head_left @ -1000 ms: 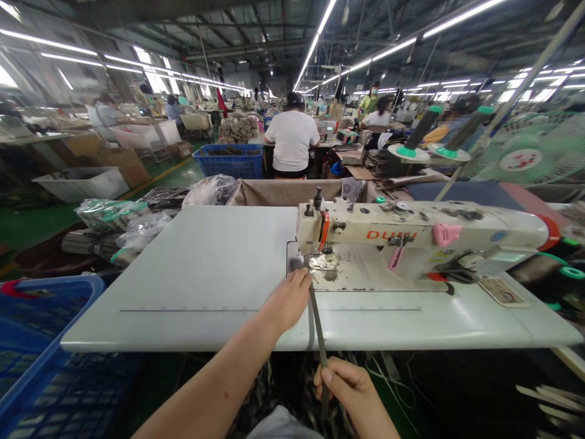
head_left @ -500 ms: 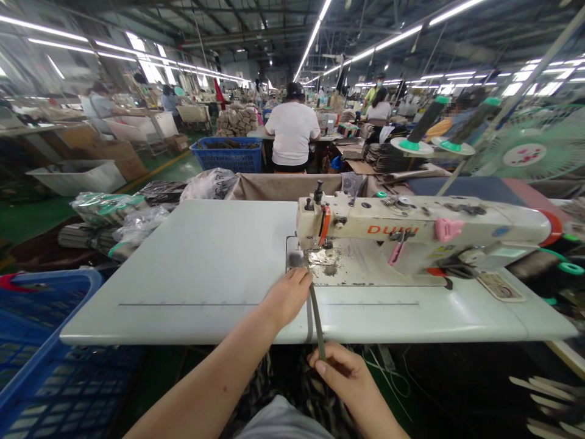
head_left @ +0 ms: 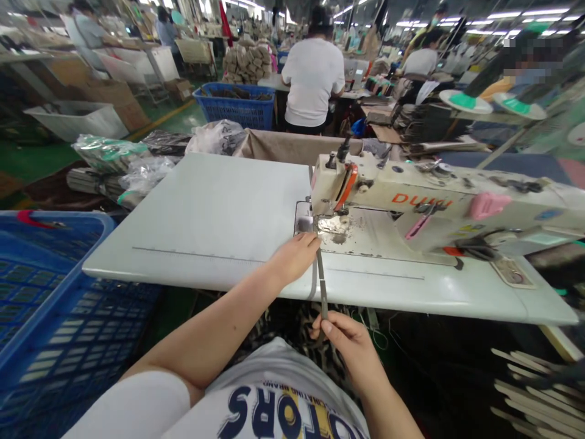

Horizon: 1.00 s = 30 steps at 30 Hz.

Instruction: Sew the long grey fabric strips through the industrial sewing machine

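Note:
A narrow grey-brown fabric strip (head_left: 320, 266) runs from the needle area of the sewing machine (head_left: 384, 195) over the table's front edge toward me. My left hand (head_left: 297, 259) lies on the table just in front of the presser foot. Its fingers are pressed together on the strip, partly hiding it. Below the table edge, my right hand (head_left: 347, 341) pinches the strip's nearer part between thumb and fingers. A pale line crosses the strip between the two hands. The needle itself is too small to make out.
The white sewing table (head_left: 219, 213) has a printed ruler line along its front. At left stands a blue plastic basket (head_left: 98, 244). Wrapped bundles (head_left: 107, 155) lie beyond it. Pale strips (head_left: 530, 390) hang at lower right. A co-worker in a white shirt (head_left: 314, 79) sits ahead.
My view has tilted downward, so my shirt now shows. Both hands keep their hold on the strip, and a pale line across it has become visible between them.

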Available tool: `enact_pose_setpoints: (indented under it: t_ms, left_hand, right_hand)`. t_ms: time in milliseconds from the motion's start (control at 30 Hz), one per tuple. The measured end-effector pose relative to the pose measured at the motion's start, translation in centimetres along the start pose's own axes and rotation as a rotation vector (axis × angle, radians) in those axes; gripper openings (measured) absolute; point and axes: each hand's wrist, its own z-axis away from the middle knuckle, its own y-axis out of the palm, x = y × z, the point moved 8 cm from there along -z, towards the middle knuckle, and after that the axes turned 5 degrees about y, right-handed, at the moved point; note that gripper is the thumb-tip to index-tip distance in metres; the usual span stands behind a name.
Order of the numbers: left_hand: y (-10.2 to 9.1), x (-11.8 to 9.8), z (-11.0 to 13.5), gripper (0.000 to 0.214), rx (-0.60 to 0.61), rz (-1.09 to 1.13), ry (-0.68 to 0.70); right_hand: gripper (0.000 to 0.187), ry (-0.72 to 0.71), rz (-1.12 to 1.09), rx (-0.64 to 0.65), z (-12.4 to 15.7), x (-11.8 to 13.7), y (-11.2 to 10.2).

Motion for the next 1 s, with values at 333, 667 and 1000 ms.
enact_pose_setpoints:
  t_ms: [333, 667, 1000]
  left_hand:
    - [-0.23, 0.34, 0.11, 0.019, -0.004, 0.045, -0.032]
    - [-0.27, 0.37, 0.08, 0.02, 0.016, 0.04, -0.028]
    - [-0.39, -0.33, -0.22, 0.021, 0.005, -0.087, 0.029]
  right_hand:
    - [0.028, -0.03, -0.032, 0.042, 0.7, 0.26, 0.27]
    - [0.028, -0.029, -0.031, 0.021, 0.65, -0.09, -0.01]
    - [0.03, -0.034, -0.031, 0.057, 0.37, 0.05, 0.2]
